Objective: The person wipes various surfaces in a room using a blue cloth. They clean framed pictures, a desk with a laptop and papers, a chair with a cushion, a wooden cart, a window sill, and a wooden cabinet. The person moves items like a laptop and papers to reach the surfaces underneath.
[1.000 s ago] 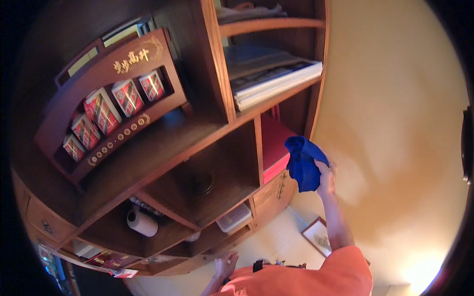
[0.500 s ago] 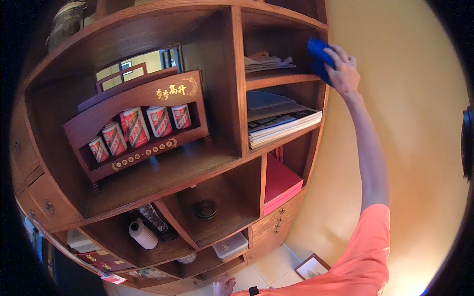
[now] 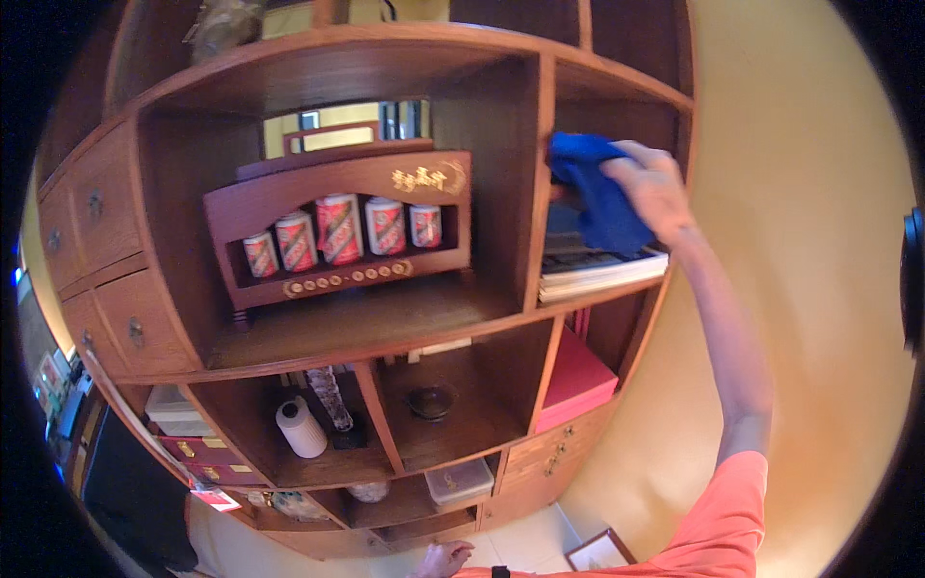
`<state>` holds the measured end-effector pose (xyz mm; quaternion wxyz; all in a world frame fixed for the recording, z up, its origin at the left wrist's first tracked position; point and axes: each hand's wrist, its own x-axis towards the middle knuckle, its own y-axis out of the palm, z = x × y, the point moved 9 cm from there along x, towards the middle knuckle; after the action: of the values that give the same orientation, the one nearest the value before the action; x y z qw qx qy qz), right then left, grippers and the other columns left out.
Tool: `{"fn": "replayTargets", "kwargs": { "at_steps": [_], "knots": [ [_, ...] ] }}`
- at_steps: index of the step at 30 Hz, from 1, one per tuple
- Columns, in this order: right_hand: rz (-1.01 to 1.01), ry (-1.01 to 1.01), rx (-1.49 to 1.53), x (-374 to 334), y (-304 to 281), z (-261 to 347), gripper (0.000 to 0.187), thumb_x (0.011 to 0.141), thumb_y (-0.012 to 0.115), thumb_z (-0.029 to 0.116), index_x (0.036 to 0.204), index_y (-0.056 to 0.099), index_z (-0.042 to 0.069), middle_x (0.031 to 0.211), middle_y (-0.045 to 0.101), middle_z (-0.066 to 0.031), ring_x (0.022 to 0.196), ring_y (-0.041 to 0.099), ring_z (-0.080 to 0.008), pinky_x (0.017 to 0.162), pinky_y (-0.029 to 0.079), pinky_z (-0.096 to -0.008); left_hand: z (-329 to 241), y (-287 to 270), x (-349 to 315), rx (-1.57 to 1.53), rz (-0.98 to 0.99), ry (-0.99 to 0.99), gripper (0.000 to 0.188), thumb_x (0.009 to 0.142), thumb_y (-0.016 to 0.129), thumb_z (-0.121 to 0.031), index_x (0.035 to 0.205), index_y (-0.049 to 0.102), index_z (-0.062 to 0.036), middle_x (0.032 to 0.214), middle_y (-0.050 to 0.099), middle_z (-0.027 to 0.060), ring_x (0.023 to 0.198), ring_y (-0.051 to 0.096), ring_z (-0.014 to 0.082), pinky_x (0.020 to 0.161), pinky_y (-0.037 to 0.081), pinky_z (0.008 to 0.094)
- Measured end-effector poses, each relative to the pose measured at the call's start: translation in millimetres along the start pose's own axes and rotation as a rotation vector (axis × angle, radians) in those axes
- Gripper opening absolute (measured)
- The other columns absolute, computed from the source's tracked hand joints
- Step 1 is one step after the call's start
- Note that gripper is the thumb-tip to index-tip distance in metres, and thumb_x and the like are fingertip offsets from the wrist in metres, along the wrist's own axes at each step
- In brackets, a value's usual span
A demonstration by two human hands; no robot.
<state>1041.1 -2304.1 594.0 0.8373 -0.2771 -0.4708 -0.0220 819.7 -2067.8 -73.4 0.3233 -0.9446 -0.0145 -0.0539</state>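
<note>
My right hand (image 3: pixel 650 188) is closed around a blue cloth (image 3: pixel 612 207) at the right side of a wooden shelf unit (image 3: pixel 385 356). The cloth hangs down in front of the narrow shelf board and hides most of it. Its lower edge reaches the stack of papers and magazines (image 3: pixel 597 277) in the compartment below; whether it touches them I cannot tell. Low at the bottom edge, my left hand (image 3: pixel 443 559) hangs with loosely bent fingers and nothing visible in it.
Left of the cloth, a wooden rack (image 3: pixel 337 178) holds several red and white bottles. Below are a pink-red box (image 3: pixel 576 385), a dark bowl (image 3: pixel 431 403), a white ribbed vase (image 3: pixel 302 429) and a clear plastic box (image 3: pixel 460 484). A yellowish wall (image 3: pixel 800 241) borders the right; a frame (image 3: pixel 599 551) stands near the floor.
My right hand has brought the cloth from the unit's right edge leftward to the shelf board's front, and the cloth now hangs more spread out. The view has shifted.
</note>
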Motion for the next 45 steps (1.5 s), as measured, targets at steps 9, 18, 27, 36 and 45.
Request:
{"fn": "replayTargets", "kwargs": {
  "at_steps": [9,18,27,36,45],
  "knots": [
    [-0.54,-0.481,-0.923,108,-20,146,0.038,0.09,0.052,0.035,0.12,0.065,0.016,0.124,0.063,-0.0045,0.116,0.054,-0.0341,0.095,0.047,-0.0477,16,-26,-16,-0.079,-0.193,-0.06,0.024,0.084,0.066,-0.026,0.1,0.074,-0.0108,0.086,0.07,0.018,0.077,0.069,0.0304,0.072,0.055,0.0426],
    [-0.28,-0.653,-0.736,114,109,269,0.028,0.092,0.05,0.029,0.107,0.07,0.016,0.113,0.066,-0.0041,0.11,0.059,-0.0262,0.092,0.049,-0.0456,32,-41,-52,-0.061,-0.279,-0.177,0.022,0.086,0.063,-0.025,0.101,0.072,-0.0125,0.085,0.071,0.0139,0.074,0.07,0.0286,0.07,0.055,0.0408],
    [-0.624,-0.994,-0.241,27,71,232,0.025,0.091,0.06,0.019,0.112,0.068,0.008,0.119,0.066,-0.0042,0.116,0.054,-0.0253,0.104,0.038,-0.0371,73,-44,-89,-0.117,-0.213,-0.381,0.023,0.087,0.06,-0.025,0.104,0.072,-0.0149,0.084,0.072,0.0115,0.075,0.069,0.0298,0.07,0.055,0.0416],
    [-0.843,-1.044,-0.491,38,132,366,0.033,0.094,0.057,0.023,0.126,0.061,0.018,0.128,0.061,0.001,0.119,0.053,-0.0259,0.1,0.042,-0.0394,87,-88,-164,-0.124,-0.249,-0.25,0.022,0.086,0.059,-0.021,0.103,0.07,-0.0129,0.082,0.07,0.0164,0.072,0.068,0.0349,0.069,0.054,0.0461],
    [-0.454,-0.978,0.618,-36,266,531,0.034,0.094,0.057,0.013,0.124,0.059,-0.001,0.124,0.063,-0.0121,0.114,0.06,-0.0225,0.1,0.043,-0.0322,200,-213,-364,-0.182,-0.508,-0.656,0.025,0.083,0.057,-0.016,0.103,0.073,-0.012,0.091,0.072,0.0132,0.081,0.07,0.031,0.075,0.055,0.0421]
  ]
}}
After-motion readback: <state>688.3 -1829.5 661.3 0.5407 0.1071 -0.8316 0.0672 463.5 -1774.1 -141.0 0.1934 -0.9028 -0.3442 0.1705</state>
